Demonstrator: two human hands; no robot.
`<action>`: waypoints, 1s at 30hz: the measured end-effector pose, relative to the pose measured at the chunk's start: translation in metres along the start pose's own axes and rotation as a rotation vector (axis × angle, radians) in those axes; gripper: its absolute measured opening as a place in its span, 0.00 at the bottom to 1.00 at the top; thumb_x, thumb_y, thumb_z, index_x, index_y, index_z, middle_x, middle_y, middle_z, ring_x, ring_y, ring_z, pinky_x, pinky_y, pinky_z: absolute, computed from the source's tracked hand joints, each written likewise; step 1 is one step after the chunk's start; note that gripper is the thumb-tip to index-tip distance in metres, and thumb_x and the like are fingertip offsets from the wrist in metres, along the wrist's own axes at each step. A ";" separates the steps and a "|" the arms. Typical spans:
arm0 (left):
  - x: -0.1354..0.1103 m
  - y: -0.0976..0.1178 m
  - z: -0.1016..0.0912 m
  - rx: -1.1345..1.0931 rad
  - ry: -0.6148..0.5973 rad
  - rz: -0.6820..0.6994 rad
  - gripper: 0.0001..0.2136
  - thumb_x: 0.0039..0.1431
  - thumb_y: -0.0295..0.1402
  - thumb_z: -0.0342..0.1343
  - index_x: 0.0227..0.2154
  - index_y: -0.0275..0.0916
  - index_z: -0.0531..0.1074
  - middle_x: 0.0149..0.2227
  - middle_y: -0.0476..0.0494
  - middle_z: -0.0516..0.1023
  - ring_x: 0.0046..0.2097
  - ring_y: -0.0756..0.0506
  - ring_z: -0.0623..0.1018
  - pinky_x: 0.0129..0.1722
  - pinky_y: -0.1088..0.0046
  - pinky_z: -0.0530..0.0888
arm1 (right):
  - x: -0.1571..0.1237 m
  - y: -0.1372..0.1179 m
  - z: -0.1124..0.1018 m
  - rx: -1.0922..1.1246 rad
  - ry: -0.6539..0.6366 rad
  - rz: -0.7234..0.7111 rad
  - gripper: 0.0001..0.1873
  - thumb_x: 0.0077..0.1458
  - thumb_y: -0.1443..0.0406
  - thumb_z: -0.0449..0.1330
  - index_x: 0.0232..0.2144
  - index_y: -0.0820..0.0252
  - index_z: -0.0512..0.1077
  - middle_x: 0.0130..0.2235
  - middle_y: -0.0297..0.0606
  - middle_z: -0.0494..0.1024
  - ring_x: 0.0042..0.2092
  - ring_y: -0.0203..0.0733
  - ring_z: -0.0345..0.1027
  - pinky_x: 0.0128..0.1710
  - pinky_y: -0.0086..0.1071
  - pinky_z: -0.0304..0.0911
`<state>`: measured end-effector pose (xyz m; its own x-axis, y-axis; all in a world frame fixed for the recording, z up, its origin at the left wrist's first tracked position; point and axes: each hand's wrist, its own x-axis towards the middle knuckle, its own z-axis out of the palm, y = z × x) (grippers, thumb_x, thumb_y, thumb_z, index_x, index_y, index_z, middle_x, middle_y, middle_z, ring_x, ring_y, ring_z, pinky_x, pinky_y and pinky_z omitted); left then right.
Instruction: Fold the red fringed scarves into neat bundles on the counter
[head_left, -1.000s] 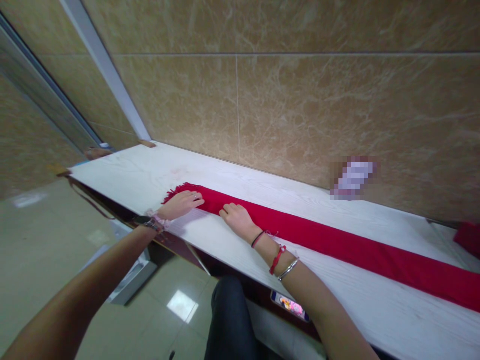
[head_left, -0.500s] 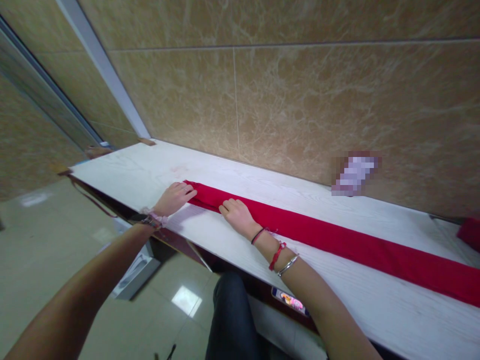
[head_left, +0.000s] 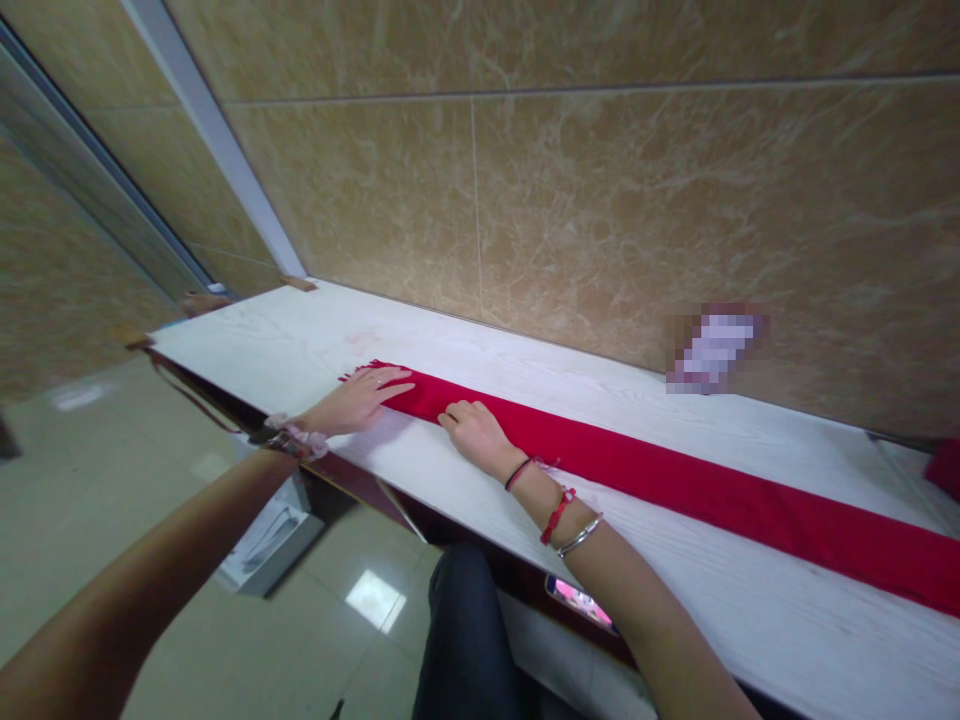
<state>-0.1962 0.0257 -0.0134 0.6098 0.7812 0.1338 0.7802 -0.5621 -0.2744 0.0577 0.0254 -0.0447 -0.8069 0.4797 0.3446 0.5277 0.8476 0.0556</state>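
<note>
A long red scarf [head_left: 645,455] with a fringed left end lies in a narrow folded strip along the white tabletop. Near the fringe, my left hand [head_left: 358,398] rests flat on the scarf, its fingers stretched out and spread a little. My right hand [head_left: 474,432] is a short way to the right, with its fingers curled down onto the scarf's near edge; the fingertips are partly hidden. Past the right side of the view the strip runs on.
The white table [head_left: 300,340] stands against a tan tiled wall [head_left: 600,200]. A blurred-out item [head_left: 716,348] leans there. Red fabric [head_left: 943,468] sits at the far right. A lit phone [head_left: 581,603] lies below the near edge. An open white box [head_left: 274,550] is on the floor.
My left hand has opened from a curled hold on the scarf's end and now lies flat. The fringe shows beyond it, spread to the left. My right hand stays in place.
</note>
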 end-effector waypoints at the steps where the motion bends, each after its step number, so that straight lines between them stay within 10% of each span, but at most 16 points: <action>1: 0.004 0.006 0.000 -0.036 -0.021 0.026 0.24 0.55 0.25 0.43 0.57 0.37 0.60 0.60 0.40 0.60 0.62 0.44 0.56 0.59 0.64 0.56 | 0.000 -0.001 0.001 0.000 -0.006 0.005 0.12 0.61 0.70 0.48 0.40 0.65 0.70 0.39 0.42 0.73 0.43 0.42 0.62 0.40 0.35 0.56; 18: 0.027 0.031 0.023 -0.147 -0.142 -0.171 0.22 0.65 0.34 0.33 0.60 0.39 0.55 0.62 0.39 0.54 0.64 0.42 0.52 0.58 0.56 0.55 | -0.004 0.001 0.003 0.236 -0.026 0.136 0.17 0.60 0.64 0.49 0.49 0.61 0.68 0.52 0.44 0.69 0.54 0.41 0.58 0.54 0.37 0.52; 23: 0.035 0.038 0.024 -0.125 -0.136 -0.176 0.22 0.65 0.35 0.34 0.59 0.38 0.56 0.62 0.38 0.54 0.63 0.40 0.53 0.58 0.53 0.54 | 0.003 0.004 -0.005 0.232 0.114 0.438 0.22 0.62 0.62 0.46 0.56 0.61 0.60 0.59 0.44 0.61 0.61 0.44 0.48 0.59 0.47 0.41; 30: 0.037 0.044 0.029 -0.173 -0.174 -0.273 0.27 0.63 0.42 0.36 0.61 0.33 0.50 0.63 0.34 0.51 0.63 0.37 0.51 0.57 0.53 0.55 | 0.004 0.008 0.003 0.247 -0.183 0.431 0.29 0.62 0.55 0.42 0.60 0.64 0.53 0.63 0.44 0.52 0.63 0.52 0.41 0.59 0.56 0.35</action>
<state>-0.1439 0.0376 -0.0485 0.3544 0.9350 0.0122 0.9322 -0.3523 -0.0834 0.0574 0.0348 -0.0459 -0.5758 0.8092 0.1168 0.7611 0.5827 -0.2851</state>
